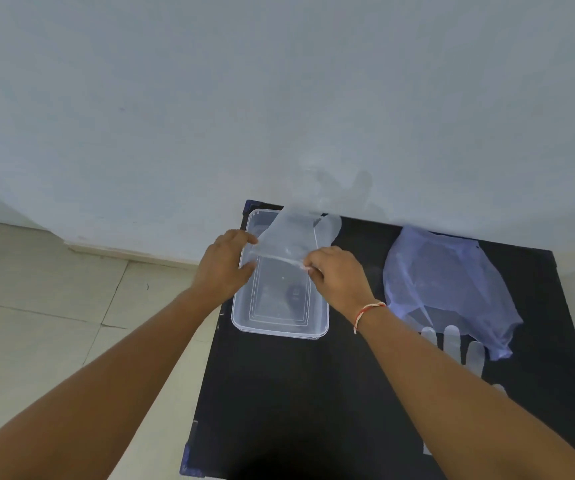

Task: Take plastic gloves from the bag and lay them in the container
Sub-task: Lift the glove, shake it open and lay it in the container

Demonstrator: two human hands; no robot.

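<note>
Seen from a head-worn camera: a black table pushed against a pale wall, beige floor tiles to the left. On the table's far left part, a clear rectangular plastic container, open and lidless. Well to its right, a crumpled translucent bluish bag, with the fingers of another clear glove poking out from under its near edge, partly hidden behind the right forearm. A red-and-white thread bracelet on the right wrist. No readable writing or label anywhere; only a dark blurred patch visible through the container's base.

Held over the container's far half: a transparent plastic glove, stretched taut by its near edge between two hands. Left hand pinching the glove's left corner at the container's left rim, fingers closed on the film. Right hand pinching the right corner, fingertips closed. Glove draped away from both grips toward the wall, its fingers overhanging the container's far right corner.
</note>
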